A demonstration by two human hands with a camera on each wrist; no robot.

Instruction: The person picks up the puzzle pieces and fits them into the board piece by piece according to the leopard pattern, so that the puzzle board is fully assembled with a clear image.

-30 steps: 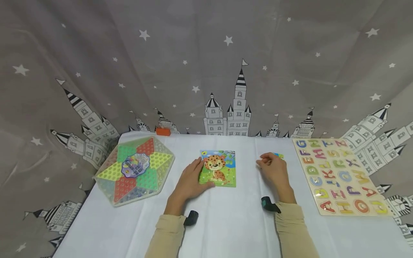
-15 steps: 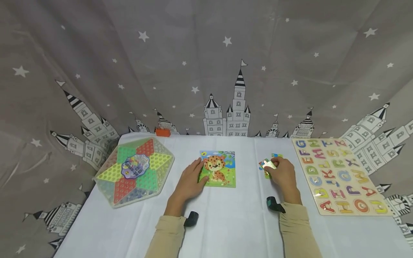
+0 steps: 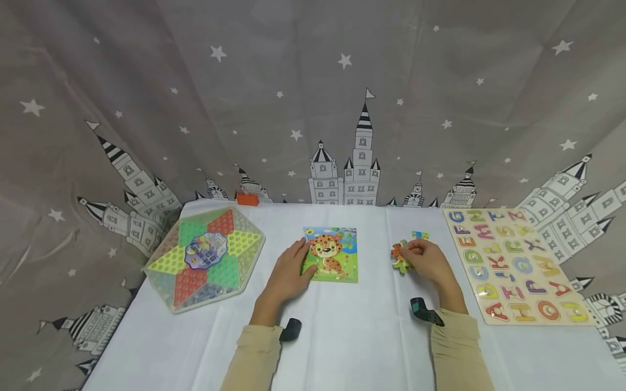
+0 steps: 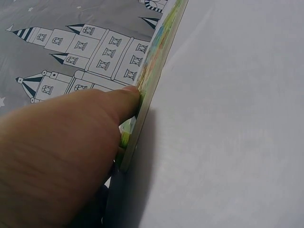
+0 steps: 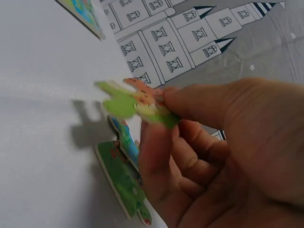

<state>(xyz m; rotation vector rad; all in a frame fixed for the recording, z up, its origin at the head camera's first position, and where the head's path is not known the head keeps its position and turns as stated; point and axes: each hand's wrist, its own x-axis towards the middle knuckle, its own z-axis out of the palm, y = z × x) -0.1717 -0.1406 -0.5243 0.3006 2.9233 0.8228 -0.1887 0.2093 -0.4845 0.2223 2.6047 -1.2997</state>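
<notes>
A square picture puzzle (image 3: 332, 258) of a spotted leopard cub lies flat on the white cloth in the head view. My left hand (image 3: 288, 271) rests at its left side, fingers along the edge. The left thumb (image 4: 126, 102) touches the picture near the board's edge. Over to the right, my right hand (image 3: 430, 263) pinches a jigsaw piece (image 5: 126, 102) between thumb and finger. This piece is green with orange spots and is held above the cloth, where its shadow falls. Beneath it lie a green piece (image 5: 118, 175) and a blue-and-green piece (image 5: 126, 140), partly hidden by the fingers.
A hexagonal board game (image 3: 205, 258) with a coloured star lies on the left. A wooden alphabet board (image 3: 518, 271) is at the right. A small orange block (image 3: 247, 200) stands at the back edge, before a grey castle-print curtain (image 3: 293, 81).
The right hand has drawn back a little to the right, turning the pinched jigsaw piece so its spotted print shows. The left thumb has shifted from the puzzle's front edge onto its lower left.
</notes>
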